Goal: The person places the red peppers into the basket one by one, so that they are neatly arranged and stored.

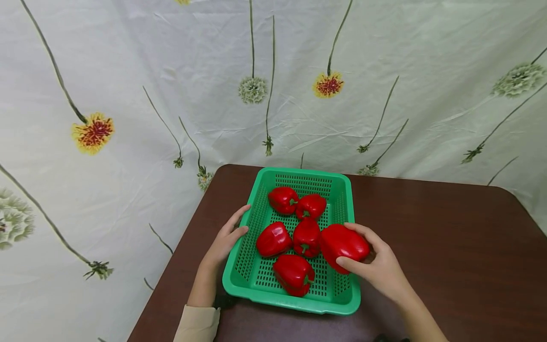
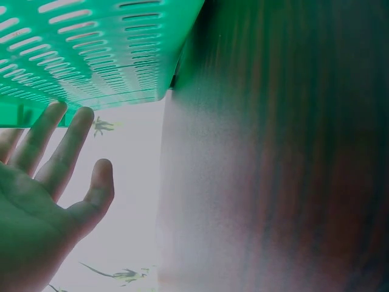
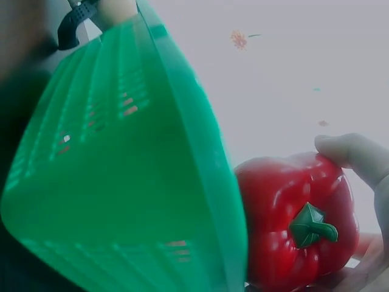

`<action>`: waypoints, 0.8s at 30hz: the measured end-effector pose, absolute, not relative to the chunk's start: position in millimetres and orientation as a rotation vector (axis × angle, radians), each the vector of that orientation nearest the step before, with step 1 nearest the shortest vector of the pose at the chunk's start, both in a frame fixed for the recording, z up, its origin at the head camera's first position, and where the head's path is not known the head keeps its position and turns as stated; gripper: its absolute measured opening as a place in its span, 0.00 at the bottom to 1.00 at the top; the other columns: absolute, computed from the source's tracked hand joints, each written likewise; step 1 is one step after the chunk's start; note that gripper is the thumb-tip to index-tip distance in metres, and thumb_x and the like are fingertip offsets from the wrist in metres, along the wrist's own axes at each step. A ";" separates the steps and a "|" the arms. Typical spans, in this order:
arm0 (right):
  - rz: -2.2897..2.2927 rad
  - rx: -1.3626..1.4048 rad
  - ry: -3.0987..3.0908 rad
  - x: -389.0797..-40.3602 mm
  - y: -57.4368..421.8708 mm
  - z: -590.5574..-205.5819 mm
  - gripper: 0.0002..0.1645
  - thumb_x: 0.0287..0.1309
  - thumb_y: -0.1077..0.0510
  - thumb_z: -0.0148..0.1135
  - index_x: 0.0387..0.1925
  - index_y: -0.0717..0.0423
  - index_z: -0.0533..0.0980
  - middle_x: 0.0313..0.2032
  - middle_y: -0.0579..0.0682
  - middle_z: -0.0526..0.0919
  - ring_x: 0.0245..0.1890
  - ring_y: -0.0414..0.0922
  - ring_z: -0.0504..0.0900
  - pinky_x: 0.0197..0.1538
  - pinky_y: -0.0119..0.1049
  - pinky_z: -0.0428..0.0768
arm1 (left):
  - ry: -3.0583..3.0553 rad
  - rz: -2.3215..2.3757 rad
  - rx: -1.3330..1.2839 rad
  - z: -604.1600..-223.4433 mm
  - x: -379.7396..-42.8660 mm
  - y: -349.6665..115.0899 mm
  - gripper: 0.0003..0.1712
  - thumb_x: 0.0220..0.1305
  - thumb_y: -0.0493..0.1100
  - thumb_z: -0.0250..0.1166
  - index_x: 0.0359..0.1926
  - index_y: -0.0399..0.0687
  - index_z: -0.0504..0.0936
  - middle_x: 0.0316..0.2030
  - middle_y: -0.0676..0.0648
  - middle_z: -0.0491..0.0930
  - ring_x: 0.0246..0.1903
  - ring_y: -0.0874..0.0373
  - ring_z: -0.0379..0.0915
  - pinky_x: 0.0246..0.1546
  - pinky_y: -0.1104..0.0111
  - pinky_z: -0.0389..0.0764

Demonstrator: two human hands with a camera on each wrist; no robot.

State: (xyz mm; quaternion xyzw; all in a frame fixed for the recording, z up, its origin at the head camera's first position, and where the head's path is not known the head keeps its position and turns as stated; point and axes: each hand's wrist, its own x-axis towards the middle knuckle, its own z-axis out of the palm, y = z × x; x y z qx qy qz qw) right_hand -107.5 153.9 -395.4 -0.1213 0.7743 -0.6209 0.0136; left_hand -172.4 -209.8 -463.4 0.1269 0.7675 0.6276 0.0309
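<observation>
A green plastic basket [image 1: 295, 306] with slotted walls stands on the table, and several red bell peppers lie on its floor, among them one pepper [image 1: 274, 239] at the left and another [image 1: 294, 274] near the front. My right hand [image 1: 380, 266] grips a further red bell pepper [image 1: 343, 247] over the basket's right rim, thumb on the near side. In the right wrist view that pepper [image 3: 298, 219] shows its green stem. At the basket's left side is my left hand [image 1: 226, 240], its fingers extended along the outer wall; in the left wrist view its fingertips [image 2: 82, 115] meet the slotted wall.
The dark brown wooden table [image 1: 436, 237] extends to the right of the basket. Behind it hangs a pale cloth [image 1: 205, 57] printed with flowers and stems. A beige sleeve [image 1: 197, 324] covers the left forearm.
</observation>
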 end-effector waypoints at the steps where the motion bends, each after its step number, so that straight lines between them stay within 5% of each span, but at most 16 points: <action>1: -1.932 -0.386 2.403 -107.7 151.7 -395.7 0.36 0.53 0.61 0.72 0.63 0.50 0.70 0.56 0.57 0.73 0.50 0.60 0.74 0.39 0.40 0.83 | 2.365 1.934 0.390 -463.6 -172.5 -209.9 0.32 0.75 0.42 0.51 0.76 0.50 0.56 0.75 0.44 0.47 0.74 0.45 0.38 0.65 0.40 0.53; 10: -1.852 -0.441 2.379 -110.6 132.6 -401.3 0.37 0.51 0.56 0.74 0.62 0.41 0.71 0.57 0.54 0.74 0.52 0.58 0.74 0.40 0.38 0.83 | 2.373 1.932 0.388 -464.5 -173.0 -210.5 0.32 0.75 0.42 0.52 0.76 0.52 0.56 0.75 0.45 0.48 0.74 0.45 0.38 0.64 0.41 0.54; 17: -1.785 -0.556 2.378 -115.2 121.4 -407.5 0.38 0.51 0.56 0.74 0.64 0.51 0.70 0.57 0.56 0.75 0.52 0.58 0.74 0.41 0.39 0.83 | 2.380 1.926 0.391 -463.4 -172.0 -210.4 0.31 0.75 0.43 0.52 0.75 0.50 0.56 0.75 0.44 0.47 0.74 0.44 0.37 0.65 0.40 0.52; 24: -1.662 -0.562 2.493 -119.4 115.2 -412.1 0.42 0.48 0.54 0.76 0.65 0.51 0.70 0.57 0.51 0.75 0.52 0.54 0.75 0.40 0.36 0.83 | 2.377 1.927 0.402 -462.5 -171.5 -210.0 0.32 0.75 0.43 0.52 0.76 0.51 0.56 0.75 0.44 0.47 0.74 0.45 0.37 0.65 0.40 0.51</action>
